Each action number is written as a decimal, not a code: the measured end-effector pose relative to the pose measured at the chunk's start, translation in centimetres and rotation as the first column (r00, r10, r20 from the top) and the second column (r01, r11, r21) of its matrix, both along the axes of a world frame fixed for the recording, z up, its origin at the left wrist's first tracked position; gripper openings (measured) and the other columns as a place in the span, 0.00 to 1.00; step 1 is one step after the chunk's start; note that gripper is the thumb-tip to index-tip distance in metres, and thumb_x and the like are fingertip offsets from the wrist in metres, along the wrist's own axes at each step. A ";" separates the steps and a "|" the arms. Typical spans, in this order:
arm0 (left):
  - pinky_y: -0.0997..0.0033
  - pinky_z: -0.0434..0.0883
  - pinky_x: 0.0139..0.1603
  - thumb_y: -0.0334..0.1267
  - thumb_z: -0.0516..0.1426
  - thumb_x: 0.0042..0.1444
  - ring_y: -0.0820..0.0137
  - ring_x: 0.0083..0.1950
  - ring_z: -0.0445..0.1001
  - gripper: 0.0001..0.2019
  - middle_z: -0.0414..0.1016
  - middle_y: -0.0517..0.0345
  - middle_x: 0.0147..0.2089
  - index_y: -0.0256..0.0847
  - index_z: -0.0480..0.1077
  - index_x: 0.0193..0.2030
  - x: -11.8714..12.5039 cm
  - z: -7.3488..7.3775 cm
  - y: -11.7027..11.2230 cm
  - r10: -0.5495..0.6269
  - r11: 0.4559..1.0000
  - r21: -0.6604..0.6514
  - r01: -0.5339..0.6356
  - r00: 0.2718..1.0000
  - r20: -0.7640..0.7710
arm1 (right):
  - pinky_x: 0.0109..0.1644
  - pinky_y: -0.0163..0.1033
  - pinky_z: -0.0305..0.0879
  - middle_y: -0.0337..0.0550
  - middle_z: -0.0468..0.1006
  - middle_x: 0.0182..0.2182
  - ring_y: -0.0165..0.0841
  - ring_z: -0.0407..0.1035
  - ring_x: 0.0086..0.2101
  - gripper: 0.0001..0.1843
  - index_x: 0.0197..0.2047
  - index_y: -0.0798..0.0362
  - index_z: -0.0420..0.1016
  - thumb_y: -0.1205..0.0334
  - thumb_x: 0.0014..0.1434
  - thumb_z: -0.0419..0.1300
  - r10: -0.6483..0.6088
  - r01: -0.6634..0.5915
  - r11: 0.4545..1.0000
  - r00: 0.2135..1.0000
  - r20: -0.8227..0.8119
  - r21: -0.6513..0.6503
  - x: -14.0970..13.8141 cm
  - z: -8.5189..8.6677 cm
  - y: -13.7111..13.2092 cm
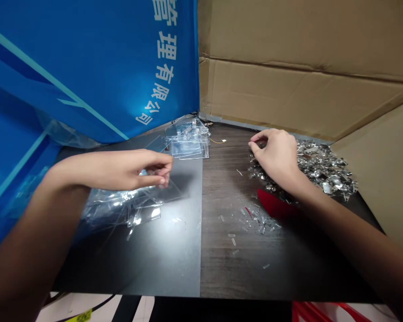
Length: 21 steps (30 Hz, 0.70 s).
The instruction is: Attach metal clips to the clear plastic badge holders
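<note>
My left hand (144, 170) hangs over a loose spread of clear plastic sleeves (121, 208), its thumb and fingers pinched on a small clear piece. Further back, a stack of similar sleeves (190, 143) lies in the corner. My right hand (275, 154) rests on the near left side of a heap of shiny metal pieces (322, 165), fingertips curled into it. Whatever those fingertips touch is hidden. Small clear plastic bits (258, 221) are scattered below that hand, and a red flat piece (272, 203) lies partly under my right wrist.
The dark tabletop (235, 268) has grey and wood-grain halves. A blue printed banner (87, 67) stands along the left and back, and cardboard sheets (305, 58) wall the back and right. A thin gold wire (218, 141) lies near the stack. A red crate (322, 311) shows below the front edge.
</note>
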<state>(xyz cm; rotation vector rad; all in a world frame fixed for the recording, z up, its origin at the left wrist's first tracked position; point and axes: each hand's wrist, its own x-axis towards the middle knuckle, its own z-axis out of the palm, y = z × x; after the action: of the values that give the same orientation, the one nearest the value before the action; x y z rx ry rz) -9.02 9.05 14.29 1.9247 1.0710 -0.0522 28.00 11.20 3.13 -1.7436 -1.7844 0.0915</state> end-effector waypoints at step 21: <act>0.66 0.88 0.47 0.44 0.77 0.57 0.65 0.42 0.89 0.31 0.88 0.49 0.45 0.41 0.55 0.30 9.7 -13.5 -2.9 0.557 0.820 -0.466 -0.332 0.278 0.782 | 0.25 0.35 0.60 0.36 0.66 0.30 0.31 0.63 0.27 0.05 0.48 0.48 0.75 0.57 0.73 0.60 0.188 -0.386 0.922 0.500 -0.845 -0.024 -4.8 -0.7 -4.8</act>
<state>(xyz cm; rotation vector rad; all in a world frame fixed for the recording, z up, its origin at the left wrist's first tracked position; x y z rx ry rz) 0.70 6.16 0.77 1.0314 0.7186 1.0745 23.18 6.45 2.41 -1.1362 -1.2974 1.1201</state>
